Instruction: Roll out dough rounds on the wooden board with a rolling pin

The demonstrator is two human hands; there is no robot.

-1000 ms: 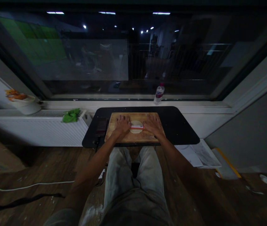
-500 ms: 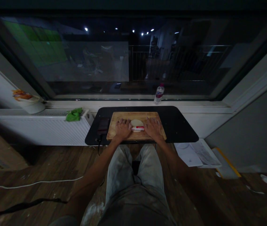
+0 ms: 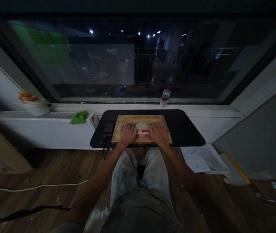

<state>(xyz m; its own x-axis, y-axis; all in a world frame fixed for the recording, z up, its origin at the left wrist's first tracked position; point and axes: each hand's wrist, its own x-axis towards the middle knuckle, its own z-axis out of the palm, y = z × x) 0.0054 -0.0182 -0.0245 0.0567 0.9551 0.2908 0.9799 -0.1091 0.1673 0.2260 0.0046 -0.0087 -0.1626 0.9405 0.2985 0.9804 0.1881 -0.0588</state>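
Note:
On a wooden cutting board (image 3: pixel 122 119) lies a round, pale, flat disc (image 3: pixel 142 126) that looks like dough. Across its near side runs a short white tube with a red label (image 3: pixel 144 132). My left hand (image 3: pixel 128 132) rests palm down over the tube's left end, its fingers stretched forward and slightly spread. Over the right end my right hand (image 3: pixel 159 131) lies the same way, fingers apart and pointing away from me. Both palms hide the ends of the tube, and neither hand's fingers are seen wrapped round it.
The board sits on a black tabletop (image 3: pixel 186 129) with a dark box-shaped device (image 3: pixel 108 128) and its cable at left. A bottle (image 3: pixel 165 97) stands on the windowsill. A green cloth (image 3: pixel 79 117) and a white pot (image 3: pixel 38 107) are over the radiator (image 3: pixel 43 132). Papers (image 3: pixel 196 158) lie low at right.
The view has shifted slightly. Both hands stay on the tube over the disc, and the visible part of the red label looks a little different, as if the tube has turned.

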